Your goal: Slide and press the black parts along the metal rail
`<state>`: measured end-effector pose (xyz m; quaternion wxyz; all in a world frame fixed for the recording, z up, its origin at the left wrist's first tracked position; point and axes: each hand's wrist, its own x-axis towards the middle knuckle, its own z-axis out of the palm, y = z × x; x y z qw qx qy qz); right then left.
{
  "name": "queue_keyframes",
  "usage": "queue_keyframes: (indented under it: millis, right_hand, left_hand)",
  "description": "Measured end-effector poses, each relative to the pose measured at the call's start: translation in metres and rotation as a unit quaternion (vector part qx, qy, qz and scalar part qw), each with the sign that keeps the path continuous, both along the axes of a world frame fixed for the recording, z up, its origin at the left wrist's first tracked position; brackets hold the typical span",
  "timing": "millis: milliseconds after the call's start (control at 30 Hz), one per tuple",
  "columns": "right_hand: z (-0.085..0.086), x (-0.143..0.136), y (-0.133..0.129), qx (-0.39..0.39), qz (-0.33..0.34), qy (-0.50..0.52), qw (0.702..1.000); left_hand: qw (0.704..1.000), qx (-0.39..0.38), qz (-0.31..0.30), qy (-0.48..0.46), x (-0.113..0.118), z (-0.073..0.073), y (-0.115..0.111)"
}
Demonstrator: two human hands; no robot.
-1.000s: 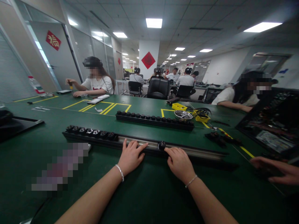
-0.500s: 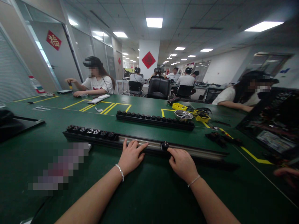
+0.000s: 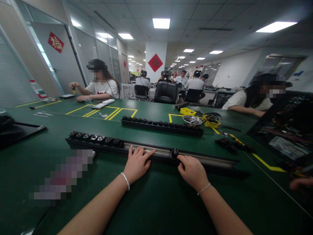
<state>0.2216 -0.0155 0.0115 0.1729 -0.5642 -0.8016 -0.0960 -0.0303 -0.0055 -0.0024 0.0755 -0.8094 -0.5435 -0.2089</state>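
A long black rail (image 3: pixel 156 160) lies across the green table, with several black socket-like modules (image 3: pixel 94 137) in its left part. My left hand (image 3: pixel 137 163) rests on the rail's middle, its fingers spread and holding nothing. Right of it, a single black module (image 3: pixel 175 152) sits in the rail's channel. My right hand (image 3: pixel 193 170) touches this module with its fingertips, the fingers bent together. Whether they grip it or only press on it is hard to tell.
Behind lies a second filled rail (image 3: pixel 161 126). Further right are a metal bowl (image 3: pixel 192 120), yellow bins (image 3: pixel 187 112) and loose black parts (image 3: pixel 226 145). A person (image 3: pixel 101 85) sits at left, another (image 3: pixel 251 98) at right. Another hand (image 3: pixel 300 183) shows at the right edge.
My right hand and the single module have shifted slightly to the right along the rail. My left hand has stayed in place. The hand at the right edge has moved a little.
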Motion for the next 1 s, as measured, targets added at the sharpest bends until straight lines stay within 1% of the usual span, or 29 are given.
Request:
queue_keyframes:
  millis: [867, 1000]
  right_hand:
    - [0.0038, 0.0037, -0.0005, 0.012, -0.009, 0.001, 1.0]
    - [0.0019, 0.0057, 0.0005, 0.027, -0.007, 0.009, 1.0]
  left_hand:
    - [1.0, 0.004, -0.002, -0.004, -0.0001, -0.0019, 0.0003]
    - [1.0, 0.004, -0.002, -0.006, 0.0001, -0.0015, 0.0002]
